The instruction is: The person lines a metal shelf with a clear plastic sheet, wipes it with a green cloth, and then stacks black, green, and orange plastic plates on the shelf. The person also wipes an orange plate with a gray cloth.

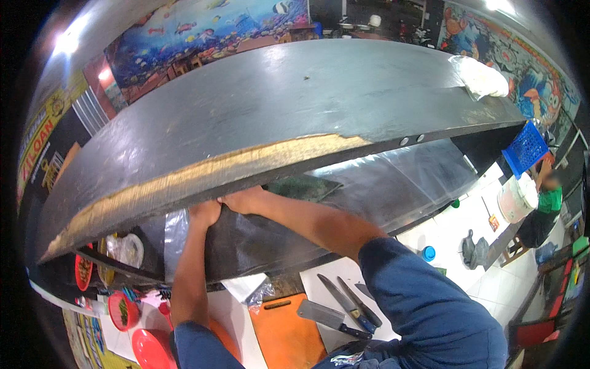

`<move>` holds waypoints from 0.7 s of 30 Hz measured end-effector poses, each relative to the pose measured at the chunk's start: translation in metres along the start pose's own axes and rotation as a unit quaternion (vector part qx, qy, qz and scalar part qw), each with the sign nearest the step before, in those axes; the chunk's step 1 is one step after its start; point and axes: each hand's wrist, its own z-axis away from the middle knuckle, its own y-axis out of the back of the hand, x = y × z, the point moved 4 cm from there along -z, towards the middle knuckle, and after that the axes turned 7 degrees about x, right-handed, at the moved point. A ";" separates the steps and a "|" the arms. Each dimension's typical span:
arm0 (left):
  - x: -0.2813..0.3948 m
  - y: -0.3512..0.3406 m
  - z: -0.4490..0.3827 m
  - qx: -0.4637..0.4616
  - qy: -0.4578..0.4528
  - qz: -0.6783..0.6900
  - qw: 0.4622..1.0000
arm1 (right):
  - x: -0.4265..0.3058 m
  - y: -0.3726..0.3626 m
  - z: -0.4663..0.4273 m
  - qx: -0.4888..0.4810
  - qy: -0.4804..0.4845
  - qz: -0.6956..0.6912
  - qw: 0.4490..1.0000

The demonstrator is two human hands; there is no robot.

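Observation:
Both of my arms reach forward under the overhanging edge of a dark countertop (276, 101), whose front strip is worn down to bare wood. My left hand (206, 213) and my right hand (243, 200) are close together there, over a shelf covered with clear plastic sheet (405, 177). The counter edge hides the fingers of both hands, so I cannot tell what they hold. A dark green item (304, 185) lies just right of my right hand. Nearer my body, a cleaver (321, 312) rests partly over an orange cutting board (286, 332).
Two long knives (339, 295) lie beside the cleaver. Red plastic bowls (123, 311) stand at left. A white bucket (516, 198), a blue basket (527, 148) and a blue lid (428, 253) are at right. A filled plastic bag (484, 79) sits on the countertop. Another person (548, 198) is beyond the bucket.

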 end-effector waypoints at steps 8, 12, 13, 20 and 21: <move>-0.002 0.006 0.016 -0.011 0.008 0.044 0.999 | 0.147 0.101 0.103 0.097 -0.014 0.165 0.981; 0.003 0.007 0.016 -0.032 0.032 0.041 0.998 | 0.245 0.173 0.166 0.097 -0.196 0.269 0.938; 0.013 0.008 0.011 -0.048 0.038 0.045 0.997 | 0.286 0.188 0.181 0.089 -0.242 0.276 0.926; -0.018 -0.009 0.016 -0.043 0.035 -0.023 0.998 | 0.129 0.096 0.106 0.175 0.012 0.179 0.968; -0.023 -0.008 0.018 -0.049 0.032 -0.033 0.998 | 0.081 0.094 0.103 0.121 -0.008 0.130 0.984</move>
